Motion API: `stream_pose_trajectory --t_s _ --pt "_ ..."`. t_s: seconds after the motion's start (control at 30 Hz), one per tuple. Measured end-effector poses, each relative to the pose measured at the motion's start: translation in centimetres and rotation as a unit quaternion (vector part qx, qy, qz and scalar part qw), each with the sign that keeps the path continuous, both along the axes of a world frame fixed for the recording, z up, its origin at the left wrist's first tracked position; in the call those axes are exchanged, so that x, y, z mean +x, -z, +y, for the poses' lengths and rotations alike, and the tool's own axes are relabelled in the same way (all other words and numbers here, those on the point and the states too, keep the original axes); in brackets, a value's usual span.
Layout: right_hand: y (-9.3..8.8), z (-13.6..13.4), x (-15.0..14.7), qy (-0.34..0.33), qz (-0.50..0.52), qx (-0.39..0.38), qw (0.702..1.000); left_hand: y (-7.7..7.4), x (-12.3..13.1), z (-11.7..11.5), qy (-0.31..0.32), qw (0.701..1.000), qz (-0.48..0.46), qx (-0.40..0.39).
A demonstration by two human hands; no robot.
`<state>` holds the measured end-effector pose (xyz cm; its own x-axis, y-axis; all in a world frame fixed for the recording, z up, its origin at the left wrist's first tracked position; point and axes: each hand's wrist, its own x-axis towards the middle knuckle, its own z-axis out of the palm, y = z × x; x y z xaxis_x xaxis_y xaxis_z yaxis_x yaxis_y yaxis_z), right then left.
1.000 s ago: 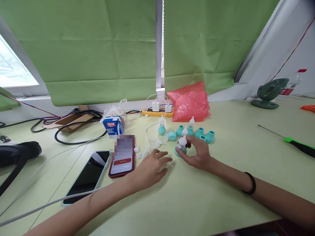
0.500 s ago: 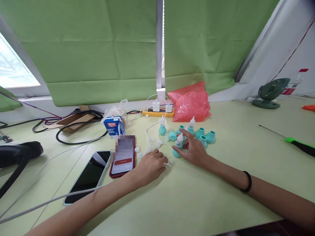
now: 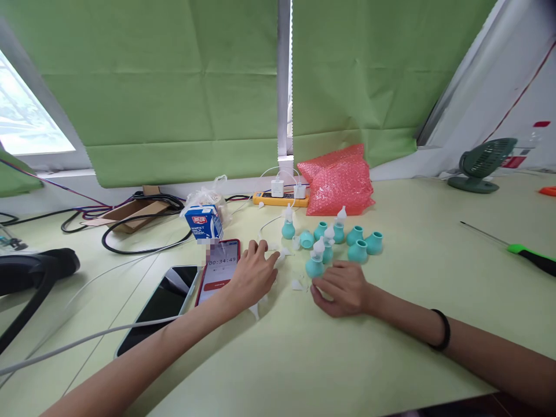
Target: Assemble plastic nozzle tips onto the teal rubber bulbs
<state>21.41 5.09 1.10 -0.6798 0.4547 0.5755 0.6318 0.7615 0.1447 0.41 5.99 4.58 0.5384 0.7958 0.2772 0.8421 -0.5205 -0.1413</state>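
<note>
My left hand (image 3: 254,272) reaches over small clear plastic pieces (image 3: 284,252) beside the red-cased phone, fingers apart and pointing down; nothing shows in it. My right hand (image 3: 342,288) rests on the table with its fingers curled in, and no object shows in it. Just beyond its fingertips stands a teal squeeze bulb (image 3: 314,269) topped with a clear nozzle (image 3: 318,246). Several similar bulbs stand behind, some with nozzles and some open-necked like the teal bulb (image 3: 357,252). One teal bulb (image 3: 306,239) lies tipped over. A white translucent tip (image 3: 254,311) lies below my left hand.
A red bubble-wrap bag (image 3: 339,182) and a yellow power strip (image 3: 278,200) lie at the back. Leftward are a blue milk carton (image 3: 204,223), the red-cased phone (image 3: 222,263) and a dark-screened phone (image 3: 158,307). A screwdriver (image 3: 516,249) and a green fan (image 3: 484,165) are rightward.
My left hand has moved back and left, uncovering plastic pieces near the table's middle. My right hand has let go of the nozzled bulb, drawn nearer and curled its fingers.
</note>
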Motion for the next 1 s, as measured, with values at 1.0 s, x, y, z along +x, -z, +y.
stream_pose_trajectory --t_s 1.0 --pt "-1.1 -0.3 -0.8 0.0 -0.07 -0.242 0.968 0.9 0.7 -0.5 0.061 0.996 0.028 -0.05"
